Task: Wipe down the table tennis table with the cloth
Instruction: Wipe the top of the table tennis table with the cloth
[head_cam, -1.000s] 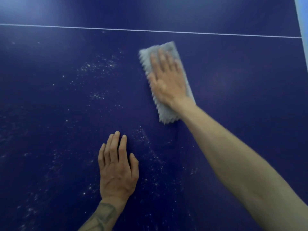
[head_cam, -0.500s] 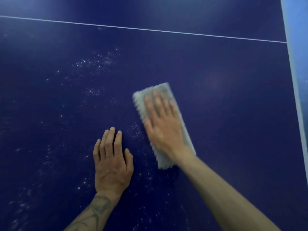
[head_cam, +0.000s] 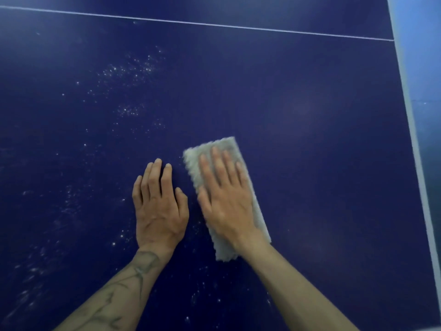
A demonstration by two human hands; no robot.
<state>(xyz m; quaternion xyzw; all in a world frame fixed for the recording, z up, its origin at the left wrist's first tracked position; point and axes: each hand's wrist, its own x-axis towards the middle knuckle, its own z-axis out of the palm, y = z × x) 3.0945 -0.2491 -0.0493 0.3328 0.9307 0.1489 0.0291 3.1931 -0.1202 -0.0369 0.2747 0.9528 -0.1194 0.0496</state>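
Along the left of the dark blue counter (head_cam: 310, 139) you have white specks (head_cam: 128, 70) scattered in loose patches, thickest in one cluster up near the far line and thinner toward the near edge. One thin white line (head_cam: 214, 24) crosses the counter at the top of the view, running across to the edge stripe. Your left hand (head_cam: 160, 211) lies flat on the bare surface with its fingers straight and close together; its grip holds nothing, and one tattooed forearm (head_cam: 124, 283) leads up to it. Just beside it, not touching, your right hand (head_cam: 226, 204) presses palm-down on the single cloth (head_cam: 224, 250), fingers spread and straight, so its grip is loose, not closed round the fabric. The cloth is pale grey, folded into a long strip, lying flat on the counter near the middle and angled slightly left. Nothing else stands on the surface around the two hands. At the far right, one pale edge stripe (head_cam: 415, 139) borders the counter, with a lighter blue floor (head_cam: 427, 68) beyond.
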